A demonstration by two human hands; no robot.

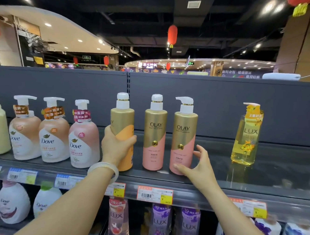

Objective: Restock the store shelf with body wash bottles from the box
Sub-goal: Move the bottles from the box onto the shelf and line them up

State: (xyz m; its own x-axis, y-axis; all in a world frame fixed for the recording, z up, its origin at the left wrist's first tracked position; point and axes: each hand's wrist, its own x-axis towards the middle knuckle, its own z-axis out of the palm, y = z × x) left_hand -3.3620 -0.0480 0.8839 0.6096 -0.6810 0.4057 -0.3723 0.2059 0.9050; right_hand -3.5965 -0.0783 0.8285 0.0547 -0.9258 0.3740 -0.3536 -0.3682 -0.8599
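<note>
The left hand (pixel 116 146), a pale bangle (pixel 104 170) on its wrist, grips a gold-and-orange Olay bottle (pixel 122 126) upright on the grey top shelf (pixel 254 178), just right of three Dove pump bottles (pixel 52 132). The right hand (pixel 196 165) is spread, thumb touching the base of the right pink Olay bottle (pixel 183 136); fingers stand apart from it. A second pink Olay bottle (pixel 154 133) stands between. A yellow Lux bottle (pixel 245 137) stands well apart, right. No box in view.
</note>
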